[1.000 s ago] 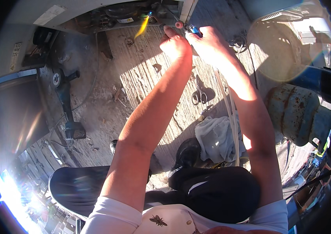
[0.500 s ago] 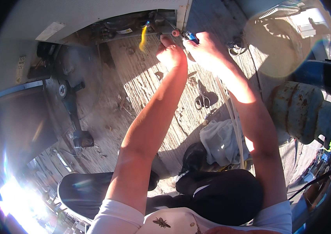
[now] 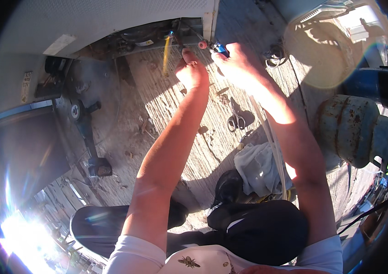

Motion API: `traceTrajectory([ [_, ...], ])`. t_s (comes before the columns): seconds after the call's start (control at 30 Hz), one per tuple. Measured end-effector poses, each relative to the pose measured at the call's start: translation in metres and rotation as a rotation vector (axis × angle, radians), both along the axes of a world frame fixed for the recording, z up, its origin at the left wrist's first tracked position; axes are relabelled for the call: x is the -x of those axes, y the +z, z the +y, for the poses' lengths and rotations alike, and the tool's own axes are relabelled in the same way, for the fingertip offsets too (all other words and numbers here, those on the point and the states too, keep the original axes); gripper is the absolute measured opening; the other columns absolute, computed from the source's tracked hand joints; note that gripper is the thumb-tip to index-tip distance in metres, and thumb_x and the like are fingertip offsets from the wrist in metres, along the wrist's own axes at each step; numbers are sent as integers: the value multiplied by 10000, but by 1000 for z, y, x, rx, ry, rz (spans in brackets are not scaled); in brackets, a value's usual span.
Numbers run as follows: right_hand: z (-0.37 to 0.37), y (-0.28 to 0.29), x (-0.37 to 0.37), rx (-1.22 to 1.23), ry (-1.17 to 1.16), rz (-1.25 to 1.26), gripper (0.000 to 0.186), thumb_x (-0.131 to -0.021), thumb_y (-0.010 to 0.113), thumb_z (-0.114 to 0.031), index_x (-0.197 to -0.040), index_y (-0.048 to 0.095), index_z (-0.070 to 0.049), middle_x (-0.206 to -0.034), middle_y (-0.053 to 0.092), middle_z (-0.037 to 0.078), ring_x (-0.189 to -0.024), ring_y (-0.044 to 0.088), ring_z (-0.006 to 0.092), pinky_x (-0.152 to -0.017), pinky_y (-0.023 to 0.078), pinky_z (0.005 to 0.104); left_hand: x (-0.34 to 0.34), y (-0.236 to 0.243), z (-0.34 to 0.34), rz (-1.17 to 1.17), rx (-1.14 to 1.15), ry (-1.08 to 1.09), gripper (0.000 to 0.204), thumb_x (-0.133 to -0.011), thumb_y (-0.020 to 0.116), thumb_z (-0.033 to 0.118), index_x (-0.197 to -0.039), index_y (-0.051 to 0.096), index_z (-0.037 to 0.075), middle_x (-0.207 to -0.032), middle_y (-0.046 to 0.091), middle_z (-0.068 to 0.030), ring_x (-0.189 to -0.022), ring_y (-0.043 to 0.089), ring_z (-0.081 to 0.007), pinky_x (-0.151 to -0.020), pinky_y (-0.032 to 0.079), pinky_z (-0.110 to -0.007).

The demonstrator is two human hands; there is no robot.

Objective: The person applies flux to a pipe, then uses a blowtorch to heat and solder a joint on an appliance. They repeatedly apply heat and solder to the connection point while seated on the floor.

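Observation:
My right hand (image 3: pixel 237 61) grips a blue torch handle (image 3: pixel 221 49) with a red knob (image 3: pixel 203 44); a thin metal pipe runs from it toward the cabinet opening. Just left of it, my left hand (image 3: pixel 191 68) is closed on a thin brownish rod or tube (image 3: pixel 180 42). A small blue glow with a long yellow flame (image 3: pixel 166 55) shows beside that tube, below the opening's dark pipework (image 3: pixel 134 35). Pale hoses (image 3: pixel 271 141) hang under my right arm. Scissors (image 3: pixel 236 121) lie on the boards between my arms.
An angle grinder (image 3: pixel 85 128) lies at the left beside a grey housing (image 3: pixel 15 146). A rusty gas cylinder (image 3: pixel 349 130) lies at the right, near coiled cable (image 3: pixel 275 55). A white rag (image 3: pixel 255 164) is by my boot (image 3: pixel 228 185). The cabinet (image 3: pixel 89 18) spans the top.
Both hands, with what they hold, appear somewhat lower and further left in the picture. The view has shifted slightly, and the yellow flame now reaches further down.

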State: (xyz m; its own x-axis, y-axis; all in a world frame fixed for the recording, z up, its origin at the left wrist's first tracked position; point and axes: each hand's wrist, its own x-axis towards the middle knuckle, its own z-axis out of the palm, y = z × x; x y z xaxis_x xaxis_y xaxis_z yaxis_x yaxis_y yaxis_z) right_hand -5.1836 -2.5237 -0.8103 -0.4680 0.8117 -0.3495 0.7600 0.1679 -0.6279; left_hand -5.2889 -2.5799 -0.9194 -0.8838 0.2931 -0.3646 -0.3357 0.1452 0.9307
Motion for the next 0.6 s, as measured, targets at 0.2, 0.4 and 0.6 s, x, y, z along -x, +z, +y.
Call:
traceTrajectory([
  [0.2,1,-5,-1,42,-18,41,383,-951,627,-337,-958,677,43,-826,681,222,-807,684,346,-726,539,448,6,0,-7,63,68,-58,499,-1006,599,408,-650,579,58,-629,573,-34,-537,501,-153,-533,412,-339],
  [0.4,0,-21,0,52,-38,81,317,-988,641,-314,-937,607,-4,-649,604,69,-615,606,160,-564,478,376,12,7,-7,75,104,-103,494,-1011,590,421,-665,574,68,-632,558,-23,-547,507,-134,-505,400,-324],
  [0.6,-32,-4,-3,-122,-73,156,324,-994,632,-300,-984,622,24,-783,667,214,-713,682,358,-649,506,441,20,-5,-49,52,109,-304,462,-1023,595,408,-681,547,100,-615,502,25,-520,462,-95,-459,340,-279],
])
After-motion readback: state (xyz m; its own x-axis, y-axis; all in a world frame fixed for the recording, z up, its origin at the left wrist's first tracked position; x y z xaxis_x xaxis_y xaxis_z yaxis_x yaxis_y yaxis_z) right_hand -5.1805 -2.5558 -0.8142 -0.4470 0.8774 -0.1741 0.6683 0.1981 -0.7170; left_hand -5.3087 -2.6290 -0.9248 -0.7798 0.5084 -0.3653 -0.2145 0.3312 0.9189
